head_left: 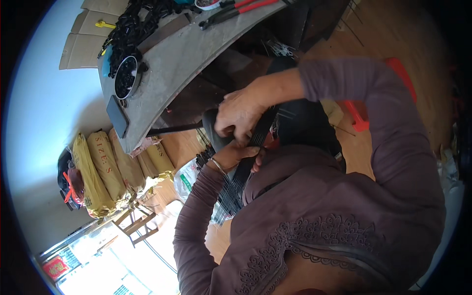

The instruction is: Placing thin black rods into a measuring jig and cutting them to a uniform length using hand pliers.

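Head view, and what catches my eye is a bundle of thin black rods [260, 130], slanting across the person's lap, its lower ends fanning out past the left forearm. The left hand [230, 156], with a pale bracelet [216, 165] at its wrist, grips the bundle around its middle, thumb laid over the rods and fingertips showing on the other side. Just above, the right hand [242, 114] hangs over the rods with its fingers bent downward, close to the left thumb; I can't tell whether they pinch a rod or merely touch one.

Both arms wear mauve-brown sleeves, matching a top with embroidered trim at the neck. Beyond the hands curves a grey surface [169, 73]. On it I see a round bowl [136, 84] of small black pieces, a dark heap of similar black parts [135, 32] behind it, and a red-handled cutter-like tool [246, 9] near the far edge. A dark flat slab, perhaps a phone [117, 117], lies at the left edge, and opened cardboard [81, 49] stands behind.

Farther off to the left, yellow-brown sacks [101, 160] lean side by side near a small wooden stool [135, 227]. Over to the right, a red plastic stool [360, 120] shows partly behind the right arm.
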`<state>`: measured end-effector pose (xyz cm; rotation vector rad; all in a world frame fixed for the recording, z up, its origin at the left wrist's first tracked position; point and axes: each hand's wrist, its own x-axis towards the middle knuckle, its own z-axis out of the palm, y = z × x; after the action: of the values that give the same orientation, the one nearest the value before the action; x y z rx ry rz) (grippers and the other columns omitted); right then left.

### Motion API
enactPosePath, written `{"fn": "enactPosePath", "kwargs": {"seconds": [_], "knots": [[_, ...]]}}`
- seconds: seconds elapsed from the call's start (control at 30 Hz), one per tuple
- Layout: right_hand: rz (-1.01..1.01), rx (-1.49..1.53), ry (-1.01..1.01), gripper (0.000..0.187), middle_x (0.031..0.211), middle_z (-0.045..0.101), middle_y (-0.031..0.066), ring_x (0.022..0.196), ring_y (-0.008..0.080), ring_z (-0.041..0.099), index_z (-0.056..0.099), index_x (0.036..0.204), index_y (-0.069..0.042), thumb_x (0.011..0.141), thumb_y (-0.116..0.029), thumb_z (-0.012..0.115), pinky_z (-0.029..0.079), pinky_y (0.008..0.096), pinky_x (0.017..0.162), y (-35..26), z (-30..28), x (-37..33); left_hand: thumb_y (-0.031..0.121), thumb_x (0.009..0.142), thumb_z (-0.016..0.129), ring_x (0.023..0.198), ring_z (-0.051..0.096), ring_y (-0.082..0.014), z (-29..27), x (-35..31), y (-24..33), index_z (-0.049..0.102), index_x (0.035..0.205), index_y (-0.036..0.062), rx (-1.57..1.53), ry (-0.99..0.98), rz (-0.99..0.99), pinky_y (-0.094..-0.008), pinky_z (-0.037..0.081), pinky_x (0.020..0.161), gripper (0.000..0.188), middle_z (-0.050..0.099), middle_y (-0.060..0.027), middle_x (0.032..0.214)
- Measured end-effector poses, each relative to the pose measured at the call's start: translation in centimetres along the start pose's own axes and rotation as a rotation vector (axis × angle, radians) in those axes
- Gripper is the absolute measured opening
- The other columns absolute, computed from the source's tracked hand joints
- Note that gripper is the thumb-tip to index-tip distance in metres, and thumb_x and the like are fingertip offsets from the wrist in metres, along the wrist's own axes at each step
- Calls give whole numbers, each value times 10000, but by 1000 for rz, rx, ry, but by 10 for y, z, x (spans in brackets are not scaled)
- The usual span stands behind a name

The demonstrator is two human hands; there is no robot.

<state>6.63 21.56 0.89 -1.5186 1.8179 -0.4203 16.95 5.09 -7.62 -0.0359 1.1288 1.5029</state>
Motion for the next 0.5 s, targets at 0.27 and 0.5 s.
{"fn": "enactPosePath", "kwargs": {"seconds": [0.27, 0.5], "knots": [[-138, 575, 22, 395, 971, 663, 105, 934, 202, 634, 580, 1154, 46, 842, -183, 659, 501, 300, 806, -14, 36, -31, 167, 922, 563, 791, 628, -162, -23, -43, 141, 607, 1000, -4, 196, 147, 357, -292, 514, 755, 193, 646, -82, 805], [232, 799, 389, 462, 1062, 666, 120, 979, 185, 623, 524, 1226, -14, 856, -245, 677, 494, 302, 798, 79, 106, -13, 196, 934, 525, 791, 618, -174, -1, -6, 147, 565, 1005, 17, 305, 376, 1010, -308, 497, 768, 197, 646, -84, 843]]}}
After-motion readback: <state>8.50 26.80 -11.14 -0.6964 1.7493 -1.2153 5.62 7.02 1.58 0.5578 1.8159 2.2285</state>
